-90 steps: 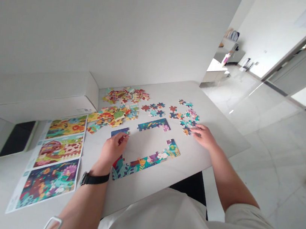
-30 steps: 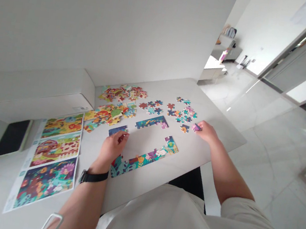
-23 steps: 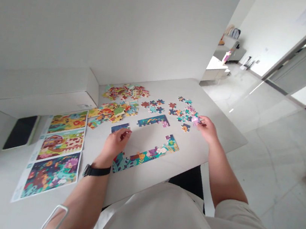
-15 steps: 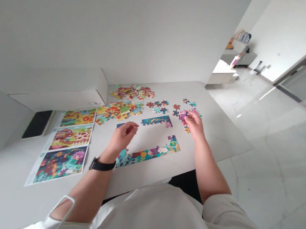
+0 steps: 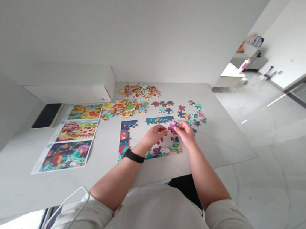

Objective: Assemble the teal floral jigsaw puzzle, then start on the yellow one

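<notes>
Between the thumb and fingers of my right hand (image 5: pixel 186 132) is a purple puzzle piece (image 5: pixel 172 125), held over the upper right of a partly joined jigsaw border. Close by on the left, my left hand (image 5: pixel 155 134) hovers over the border's inside, its fingers loosely curled and apart, with nothing visible in them. The border shows a dark blue left strip (image 5: pixel 124 135), a blue top strip (image 5: pixel 156 120) and a colourful bottom strip (image 5: pixel 165 150). My left hand and wrist cover part of the bottom strip.
Loose puzzle pieces (image 5: pixel 125 107) lie heaped behind the border, with smaller groups (image 5: pixel 195 114) to the right. A sheet with three pictures (image 5: pixel 78 130), a dark-screened phone or tablet (image 5: pixel 47 116) and a white box (image 5: pixel 70 93) are on the left. The table's right edge drops to a tiled floor.
My right hand has carried the purple puzzle piece left from the loose pieces to the border's upper right. My left hand has moved right, uncovering the left strip. The view has shifted slightly.
</notes>
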{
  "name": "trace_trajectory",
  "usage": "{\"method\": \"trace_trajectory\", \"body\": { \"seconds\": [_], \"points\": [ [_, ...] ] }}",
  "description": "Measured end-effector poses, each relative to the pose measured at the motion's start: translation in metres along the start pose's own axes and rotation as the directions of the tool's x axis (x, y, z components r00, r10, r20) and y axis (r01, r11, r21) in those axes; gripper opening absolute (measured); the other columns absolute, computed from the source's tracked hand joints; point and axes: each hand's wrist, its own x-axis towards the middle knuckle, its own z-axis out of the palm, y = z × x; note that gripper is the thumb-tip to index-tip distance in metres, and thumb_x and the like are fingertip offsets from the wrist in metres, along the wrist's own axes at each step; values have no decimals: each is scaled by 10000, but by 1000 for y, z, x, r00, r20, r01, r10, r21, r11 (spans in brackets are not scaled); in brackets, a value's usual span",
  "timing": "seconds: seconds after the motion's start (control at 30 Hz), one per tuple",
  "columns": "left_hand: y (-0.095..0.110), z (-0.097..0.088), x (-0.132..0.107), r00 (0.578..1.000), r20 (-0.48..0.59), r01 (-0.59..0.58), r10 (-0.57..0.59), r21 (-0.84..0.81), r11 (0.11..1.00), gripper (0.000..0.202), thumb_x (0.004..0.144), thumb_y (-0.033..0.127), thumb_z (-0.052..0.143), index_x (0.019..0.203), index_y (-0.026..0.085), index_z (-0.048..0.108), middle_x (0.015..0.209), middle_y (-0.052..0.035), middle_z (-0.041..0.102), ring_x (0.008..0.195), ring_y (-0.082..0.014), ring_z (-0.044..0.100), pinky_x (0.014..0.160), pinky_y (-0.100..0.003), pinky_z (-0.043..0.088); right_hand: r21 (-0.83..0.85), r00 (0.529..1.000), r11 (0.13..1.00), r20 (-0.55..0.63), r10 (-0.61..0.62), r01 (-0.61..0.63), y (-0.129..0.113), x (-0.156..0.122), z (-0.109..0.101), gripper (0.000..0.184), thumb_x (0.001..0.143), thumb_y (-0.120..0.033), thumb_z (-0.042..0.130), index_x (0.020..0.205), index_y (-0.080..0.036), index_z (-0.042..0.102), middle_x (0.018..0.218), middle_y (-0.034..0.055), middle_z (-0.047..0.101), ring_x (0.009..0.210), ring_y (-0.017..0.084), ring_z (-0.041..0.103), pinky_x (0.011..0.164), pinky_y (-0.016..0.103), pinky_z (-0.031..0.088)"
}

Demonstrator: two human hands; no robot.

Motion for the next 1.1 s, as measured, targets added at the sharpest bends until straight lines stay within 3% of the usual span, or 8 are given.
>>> {"method": "trace_trajectory", "body": {
  "seconds": [0.17,0.37,0.47,0.57,0.73,0.87,1.1],
  "points": [
    [-15,-6,-2,1000,-2,-14,14,-79,997,316,890,490,744,887,193,636,732,11,667,460,-71,503,427,-205,376,-100,998,995,66,-10,17,6,2,2,499,818,-616,863,1138,-268,704,846,1,725,776,224,746,770,381,646],
    [-23,-9,-5,999,23,-30,30,-12,999,292,929,492,661,876,205,641,607,53,571,446,-86,457,465,-223,361,-205,992,973,81,-92,107,7,3,3,461,847,-573,818,1155,-247,712,851,7,699,762,189,652,726,325,560],
    [-25,-7,-9,993,19,-117,116,200,973,200,964,389,630,930,201,690,740,8,691,539,-109,549,560,-249,445,-234,986,962,123,-115,142,3,5,-8,422,869,-530,790,1174,-247,716,826,-7,663,721,171,602,702,310,518],
    [-26,-4,-17,963,49,-257,266,473,843,162,949,294,685,1077,212,741,944,-27,774,703,-150,657,725,-296,535,-284,989,951,122,-87,119,1,7,-27,386,879,-512,762,1150,-241,720,826,-6,658,698,166,581,682,302,492],
    [-23,5,-31,859,289,-502,422,629,593,285,955,289,756,1234,236,771,1177,-86,769,1058,-252,720,1007,-398,578,-450,994,888,86,-59,92,6,8,-46,342,851,-482,774,1094,-244,746,869,4,700,691,163,591,687,299,500],
    [-23,9,-36,813,404,-575,419,669,471,367,962,356,785,1319,273,779,1351,-104,721,1220,-296,662,1105,-467,544,-567,989,816,141,-44,117,10,6,-44,270,880,-418,763,1097,-258,774,915,16,753,713,176,627,729,316,528],
    [-27,13,-37,829,455,-558,325,720,414,392,969,369,778,1357,318,773,1516,-77,660,1372,-333,581,1173,-538,483,-660,986,736,158,-59,150,11,5,-39,249,898,-321,763,1138,-261,796,938,28,794,786,204,700,771,324,553]
  ]
}}
